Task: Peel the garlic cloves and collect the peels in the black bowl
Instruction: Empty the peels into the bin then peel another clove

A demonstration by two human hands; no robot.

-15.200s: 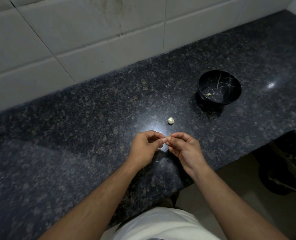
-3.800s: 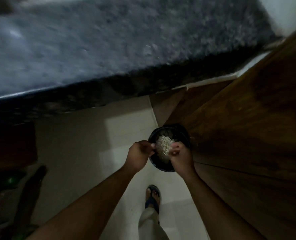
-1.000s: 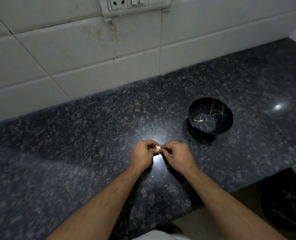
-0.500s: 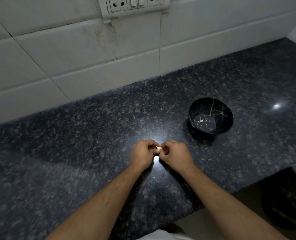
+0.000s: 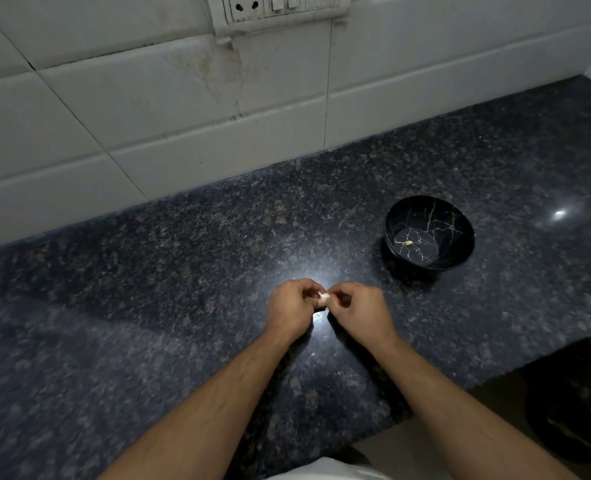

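Bench (image 5: 148,323) is dark speckled granite, polished, with a bright light reflection just under the fingers and a smaller glint far right. White tiled wall (image 5: 183,116) behind it, stained near the grout lines; socket and switch plate (image 5: 276,8) at the top edge of view. Bench front edge drops off lower right to a dim floor area. Left hand (image 5: 292,311) and right hand (image 5: 359,311) meet above the bench, knuckles up, fingers of both curled in and pinching one garlic clove (image 5: 324,297) between the fingertips. Clove is small, pale cream, mostly hidden by the fingers; can't tell how much skin is left on it. Black bowl (image 5: 460,251) sits upright on the bench, beyond and to the right of the fingers, well apart from them. Gold crack-like lines inside it, one small pale scrap (image 5: 408,242) on its bottom.
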